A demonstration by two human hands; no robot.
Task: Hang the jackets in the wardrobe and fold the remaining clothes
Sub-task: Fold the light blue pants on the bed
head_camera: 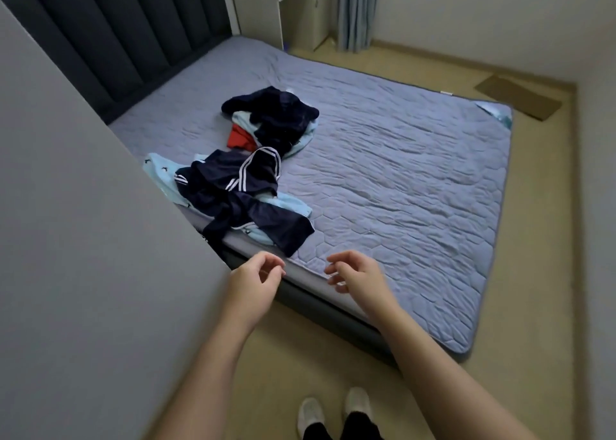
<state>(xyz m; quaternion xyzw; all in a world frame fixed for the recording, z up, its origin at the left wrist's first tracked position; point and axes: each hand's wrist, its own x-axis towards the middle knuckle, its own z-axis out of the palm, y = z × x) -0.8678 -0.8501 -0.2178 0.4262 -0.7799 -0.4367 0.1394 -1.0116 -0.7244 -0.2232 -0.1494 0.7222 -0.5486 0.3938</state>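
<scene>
**At the bedside: both hands empty before the clothes**

Nearest the viewer, white shoes (pixel 310 413) stand on the floor. Above the mattress edge, the left hand (pixel 256 281) and right hand (pixel 355 278) hover apart, fingers loosely curled, holding nothing. Just beyond, on the quilted bed (pixel 400 179), a navy jacket with white stripes (pixel 233 181) lies crumpled over a light blue garment (pixel 160 169). Farther in, a second heap shows a dark navy garment (pixel 280 113) atop a red garment (pixel 239 138). Beyond stand the padded headboard (pixel 116 39) and a curtain (pixel 356 9).
</scene>
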